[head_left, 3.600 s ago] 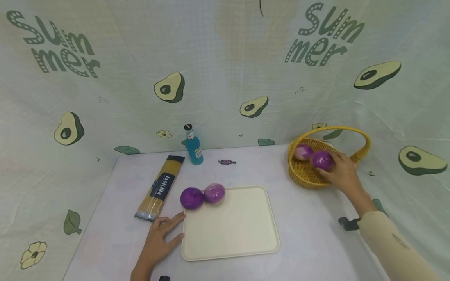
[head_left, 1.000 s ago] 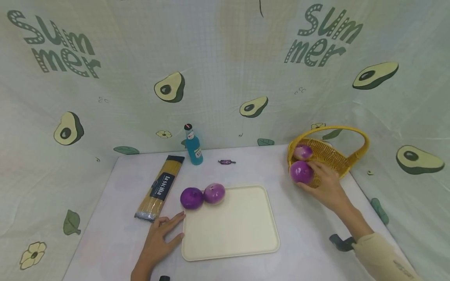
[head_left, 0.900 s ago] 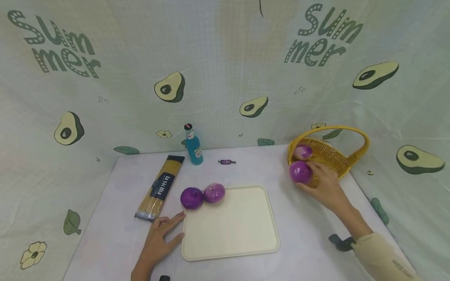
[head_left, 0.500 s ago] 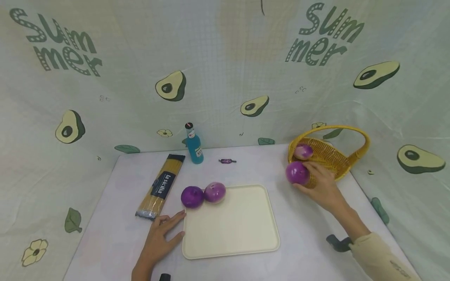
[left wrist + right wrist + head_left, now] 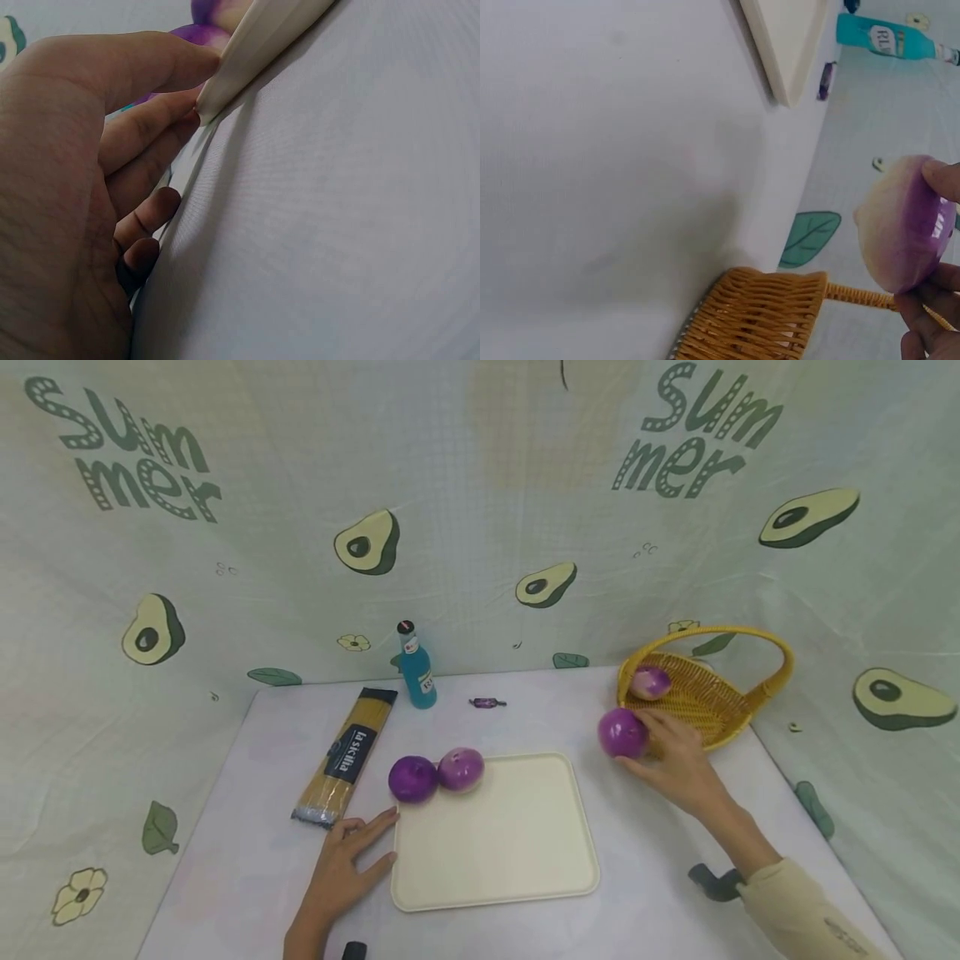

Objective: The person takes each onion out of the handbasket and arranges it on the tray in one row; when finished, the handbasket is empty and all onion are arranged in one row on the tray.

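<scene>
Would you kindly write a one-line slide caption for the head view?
Right hand holds a purple onion beside the yellow basket; left hand rests at the cream tray.

We read "Summer", split as "Sum" over "mer", twice on the avocado-print backdrop (image 5: 480,510): once at upper left, once at upper right, in dotted green letters. The spaghetti packet (image 5: 345,756) carries a dark label with white lettering that seems to say "la sicilia", though we cannot be sure of it. The blue bottle (image 5: 416,667) has a white label; from the right wrist we make out "RL" on it, the rest too small.
</scene>
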Available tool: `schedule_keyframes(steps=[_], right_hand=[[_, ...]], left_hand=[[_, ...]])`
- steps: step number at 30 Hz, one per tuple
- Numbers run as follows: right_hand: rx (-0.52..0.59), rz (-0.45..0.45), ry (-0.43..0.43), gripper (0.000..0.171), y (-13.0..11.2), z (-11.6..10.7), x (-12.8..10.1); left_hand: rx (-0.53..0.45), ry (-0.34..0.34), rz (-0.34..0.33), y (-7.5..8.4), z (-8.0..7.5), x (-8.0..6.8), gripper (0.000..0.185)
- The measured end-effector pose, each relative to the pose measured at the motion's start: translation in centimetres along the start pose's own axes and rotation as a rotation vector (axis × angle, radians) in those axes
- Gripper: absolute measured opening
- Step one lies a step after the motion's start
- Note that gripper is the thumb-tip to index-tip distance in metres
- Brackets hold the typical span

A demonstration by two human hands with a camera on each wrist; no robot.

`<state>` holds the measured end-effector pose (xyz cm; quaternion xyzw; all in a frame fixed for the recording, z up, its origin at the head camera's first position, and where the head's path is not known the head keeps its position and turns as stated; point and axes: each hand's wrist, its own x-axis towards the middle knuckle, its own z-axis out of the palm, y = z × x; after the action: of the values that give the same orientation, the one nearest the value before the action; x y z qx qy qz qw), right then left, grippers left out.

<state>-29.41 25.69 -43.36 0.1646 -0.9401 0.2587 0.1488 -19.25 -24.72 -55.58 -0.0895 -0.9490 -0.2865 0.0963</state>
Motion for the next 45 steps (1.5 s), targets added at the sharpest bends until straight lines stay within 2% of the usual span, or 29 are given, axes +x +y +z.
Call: schedule_keyframes(steps=[13, 20, 32, 38, 45], right_hand=[[0.023, -0.017, -0.023, 0.077, -0.8, 0.9, -0.2], [0.04, -0.062, -0.011, 0.077, -1.2, 1.3, -0.1], [0.04, -0.07, -0.035, 0.077, -2.3, 2.3, -0.2], [0.054, -0.118, -0.017, 0.077, -2.8, 2.8, 0.0], [0.074, -0.135, -0.027, 0.077, -3.2, 3.5, -0.1]], left_hand=[[-0.003, 0.012, 0.008, 0.4, -0.1, 0.1, 0.061], [-0.006, 0.004, -0.003, 0.2, -0.2, 0.3, 0.06], [-0.009, 0.018, 0.028, -0.1, 0.0, 0.0, 0.061], [-0.005, 0.019, 0.019, 0.0, -0.1, 0.2, 0.06], [-0.01, 0.0, 0.007, -0.1, 0.1, 0.1, 0.061]])
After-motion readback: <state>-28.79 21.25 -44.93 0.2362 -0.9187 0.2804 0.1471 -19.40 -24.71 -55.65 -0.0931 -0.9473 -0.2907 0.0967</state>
